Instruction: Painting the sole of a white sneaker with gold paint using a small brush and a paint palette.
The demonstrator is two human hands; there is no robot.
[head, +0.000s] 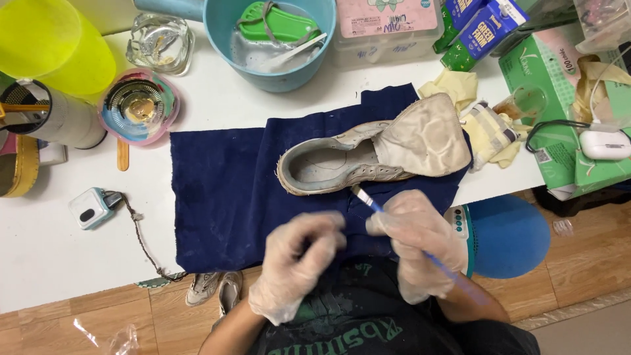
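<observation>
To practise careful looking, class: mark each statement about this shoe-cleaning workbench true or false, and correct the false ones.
1. The right hand holds a blue-handled brush. True.
2. The shoe lies on a red cloth. False: the cloth is dark blue.
3. Both hands wear thin gloves. True.
4. The left hand grips the shoe. False: it is apart from the shoe.
5. The blue basin sits on the floor. False: it stands on the white table.

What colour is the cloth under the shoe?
Dark navy blue cloth, seen in the head view.
</observation>
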